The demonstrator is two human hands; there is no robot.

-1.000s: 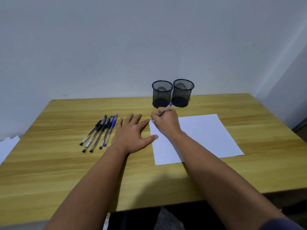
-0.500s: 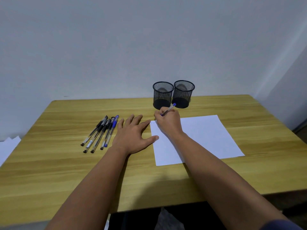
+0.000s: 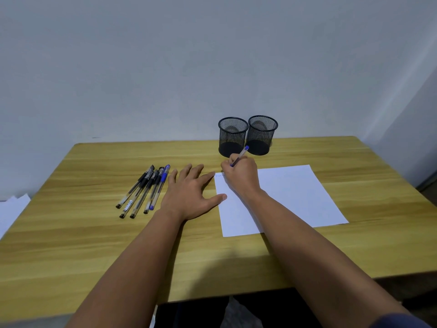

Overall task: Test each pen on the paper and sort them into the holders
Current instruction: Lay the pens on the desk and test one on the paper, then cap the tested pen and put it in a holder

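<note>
My right hand (image 3: 240, 175) grips a blue pen (image 3: 240, 155) in a writing hold, its tip down at the far left corner of the white paper (image 3: 295, 192). Faint blue marks show on the paper just left of the hand. My left hand (image 3: 191, 194) lies flat on the wooden table (image 3: 94, 245) with fingers spread, its thumb touching the paper's left edge. Several pens (image 3: 145, 191), mostly black and one blue, lie in a loose row left of that hand. Two black mesh holders, the left holder (image 3: 233, 136) and the right holder (image 3: 262, 133), stand side by side behind my right hand; both look empty.
The table's far edge meets a plain wall right behind the holders. Loose white sheets (image 3: 10, 209) lie off the table's left side. A corner wall rises at the right. The table's front edge runs under my forearms.
My right hand with the pen has slid slightly rightward along the paper's top edge, leaving faint blue marks at the corner. My left hand stays put.
</note>
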